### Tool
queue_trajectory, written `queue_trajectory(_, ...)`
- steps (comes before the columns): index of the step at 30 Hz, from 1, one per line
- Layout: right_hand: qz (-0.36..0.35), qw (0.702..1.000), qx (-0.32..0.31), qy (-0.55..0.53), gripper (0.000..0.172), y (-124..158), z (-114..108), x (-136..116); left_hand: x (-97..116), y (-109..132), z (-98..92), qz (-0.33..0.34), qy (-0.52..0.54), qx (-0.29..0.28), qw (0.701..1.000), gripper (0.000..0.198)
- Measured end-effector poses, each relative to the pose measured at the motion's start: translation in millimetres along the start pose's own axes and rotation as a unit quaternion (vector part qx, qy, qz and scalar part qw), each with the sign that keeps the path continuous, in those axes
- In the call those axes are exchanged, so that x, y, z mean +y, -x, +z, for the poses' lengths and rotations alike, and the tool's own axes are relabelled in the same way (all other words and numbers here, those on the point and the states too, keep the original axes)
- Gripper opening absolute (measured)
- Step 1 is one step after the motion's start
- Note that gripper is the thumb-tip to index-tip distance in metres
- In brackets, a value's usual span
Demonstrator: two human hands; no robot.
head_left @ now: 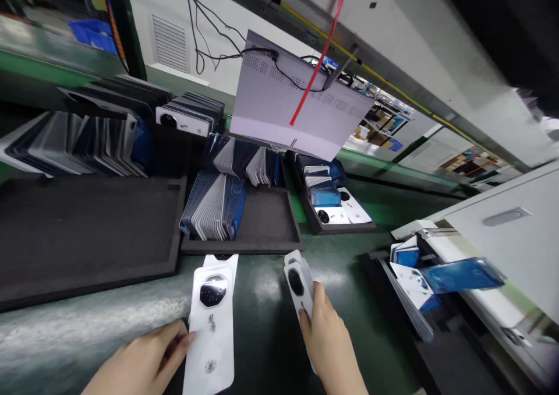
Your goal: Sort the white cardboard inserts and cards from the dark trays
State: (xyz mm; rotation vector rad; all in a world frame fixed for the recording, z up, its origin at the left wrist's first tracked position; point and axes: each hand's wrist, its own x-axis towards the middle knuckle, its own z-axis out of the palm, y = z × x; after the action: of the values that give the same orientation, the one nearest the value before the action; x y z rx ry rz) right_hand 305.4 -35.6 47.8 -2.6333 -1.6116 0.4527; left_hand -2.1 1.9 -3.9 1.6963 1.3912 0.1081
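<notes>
My left hand (151, 354) pinches the left edge of a white phone back panel (212, 337) with a black octagonal camera patch and small dark print. Beneath that panel, the top of a second white panel (233, 262) sticks out on the green table. To the right, my right hand (329, 337) is closed around a small stack of white phone back panels (295, 284), tilted on edge. The top one shows a black camera patch, while my fingers cover its lower part.
Dark foam trays (271, 244) hold leaning rows of panels (213, 205) at the back. A large dark tray (87, 226) lies left; another tray (338, 228) stands behind a hanging grey screen (297, 98). At right, panels and blue film (463, 275) sit by a white machine (502, 220).
</notes>
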Motion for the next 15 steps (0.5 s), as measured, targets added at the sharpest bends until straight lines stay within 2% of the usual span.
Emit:
queue_trajectory(4,-0.051,0.997,0.023,-0.059,0.026,-1.1,7.9,18.0,1.9,-1.2,3.3,0.008,0.026,0.045,0.999,0.045)
queue_trajectory(6,-0.085,0.988,0.051,-0.116,0.018,1.2,12.9,24.2,15.3,0.0,5.5,0.025,0.069,0.082,0.994,0.045)
queue_trajectory(8,-0.124,0.970,0.084,-0.189,0.007,5.4,20.6,24.9,38.9,-1.0,6.2,0.063,0.123,0.121,0.983,0.046)
queue_trajectory(10,-0.149,0.947,0.122,-0.257,0.011,10.6,29.5,19.0,69.6,-6.5,5.0,0.150,0.149,0.148,0.966,0.057)
queue_trajectory(11,-0.156,0.936,0.141,-0.284,0.015,13.4,32.9,13.9,86.0,-10.8,4.6,0.227,0.146,0.156,0.950,0.070)
queue_trajectory(12,-0.163,0.925,0.156,-0.306,0.019,16.3,34.6,7.9,102.0,-15.6,4.8,0.278,0.141,0.156,0.937,0.083)
queue_trajectory(14,-0.182,0.906,0.176,-0.340,0.026,23.1,30.5,-5.2,130.9,-24.7,9.3,0.345,0.138,0.153,0.916,0.112)
queue_trajectory(15,-0.195,0.898,0.180,-0.352,0.027,27.5,24.0,-11.4,142.7,-28.2,13.8,0.376,0.132,0.147,0.905,0.117)
